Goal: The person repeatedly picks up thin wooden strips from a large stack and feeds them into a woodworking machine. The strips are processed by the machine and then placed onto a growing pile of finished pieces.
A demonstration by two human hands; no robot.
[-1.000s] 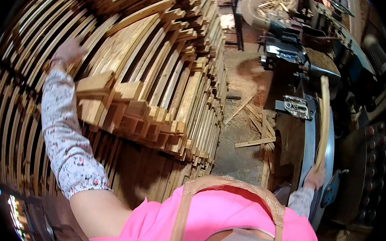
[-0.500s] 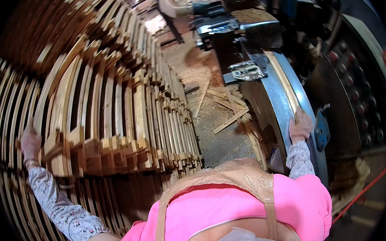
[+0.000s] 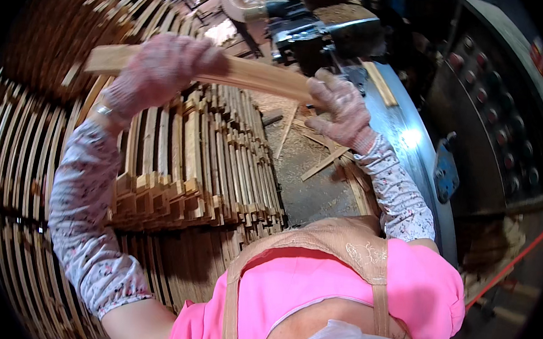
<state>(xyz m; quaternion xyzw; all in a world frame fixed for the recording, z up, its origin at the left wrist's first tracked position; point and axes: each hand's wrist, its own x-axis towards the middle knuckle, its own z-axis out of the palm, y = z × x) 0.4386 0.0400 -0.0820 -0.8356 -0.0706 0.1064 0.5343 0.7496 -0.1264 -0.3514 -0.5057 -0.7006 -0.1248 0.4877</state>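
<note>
A wooden strip [image 3: 259,76] is held up crosswise in front of me, between the stacks and the machine. My left hand [image 3: 165,67], in a pinkish knit glove, is wrapped round it toward its left end. At its right end is my gloved right hand [image 3: 342,110], its fingers bent against the wood and partly smeared by motion. Another wooden strip [image 3: 380,84] lies on the shiny metal machine bed [image 3: 406,138], its far end under the machine head [image 3: 331,32].
Tall stacks of wooden strips [image 3: 153,155] fill the left side. Offcuts [image 3: 325,164] and sawdust lie on the floor in the middle. On the right stand a blue metal fitting [image 3: 446,172] and a dark control panel [image 3: 493,109] with several buttons. A ribbed hose [image 3: 234,0] runs at the back.
My left hand has risen from the stack with a wooden strip. My right hand has left the machine bed and come to that strip. The strip on the bed has moved farther into the machine.
</note>
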